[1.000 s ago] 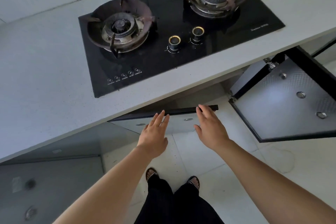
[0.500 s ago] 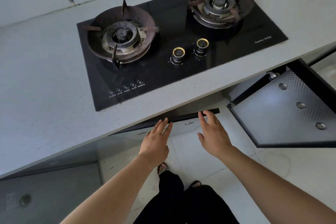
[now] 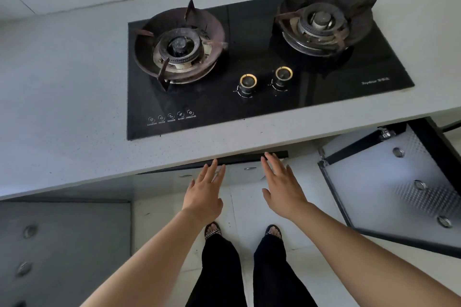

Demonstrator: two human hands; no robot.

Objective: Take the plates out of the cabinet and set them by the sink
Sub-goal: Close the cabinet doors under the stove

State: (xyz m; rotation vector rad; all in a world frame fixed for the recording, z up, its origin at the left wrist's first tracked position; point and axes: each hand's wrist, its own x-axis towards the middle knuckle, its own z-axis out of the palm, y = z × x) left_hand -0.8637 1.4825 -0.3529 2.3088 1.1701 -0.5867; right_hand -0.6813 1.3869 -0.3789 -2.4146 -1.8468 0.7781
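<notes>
Both hands were extended palm-down below the front edge of the grey stone table (image 3: 62, 112). The left hand (image 3: 203, 194) and right hand (image 3: 283, 188) were empty, fingers spread apart, fingertips at the black-edged cabinet drawer (image 3: 249, 158) at 12 o'clock. No plates were visible. The patterned metal cabinet door (image 3: 399, 189) stood open at 3 o'clock.
</notes>
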